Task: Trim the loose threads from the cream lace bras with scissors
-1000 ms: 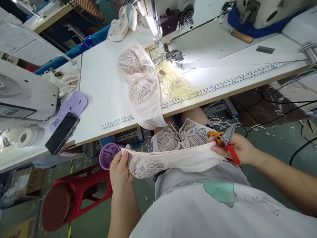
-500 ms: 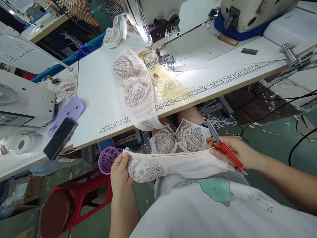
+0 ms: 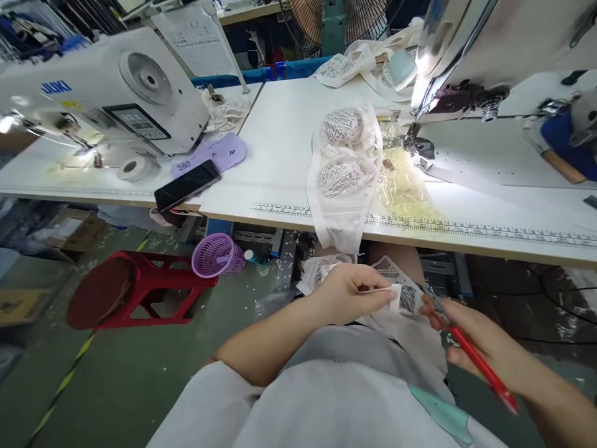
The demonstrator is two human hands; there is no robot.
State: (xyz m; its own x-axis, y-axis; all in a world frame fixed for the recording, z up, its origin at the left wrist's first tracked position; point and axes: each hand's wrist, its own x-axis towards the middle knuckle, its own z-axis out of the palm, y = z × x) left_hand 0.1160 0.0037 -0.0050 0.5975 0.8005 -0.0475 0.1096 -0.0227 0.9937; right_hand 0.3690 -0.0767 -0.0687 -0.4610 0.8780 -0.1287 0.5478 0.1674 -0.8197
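Observation:
My left hand (image 3: 349, 291) is closed in a pinch on the end of a pale lace garment (image 3: 401, 297) that lies in my lap. My right hand (image 3: 485, 348) is wrapped round red-handled snips (image 3: 471, 358), whose tip sits close to the pinched cloth end. A second lace piece (image 3: 345, 168) hangs over the front edge of the white sewing table (image 3: 280, 155), beside the sewing machine's needle area (image 3: 420, 146). More lace pieces show on my lap under the table edge.
A white sewing machine (image 3: 107, 93) stands at the left with a tape roll (image 3: 133, 168), a black phone (image 3: 186, 185) and a purple card. On the floor are a red stool (image 3: 125, 289) and a purple basket (image 3: 217, 255). A fan stands behind.
The view swung to the left. My left hand moved right across my lap and now pinches the cloth end near the snips; the garment is no longer stretched between both hands.

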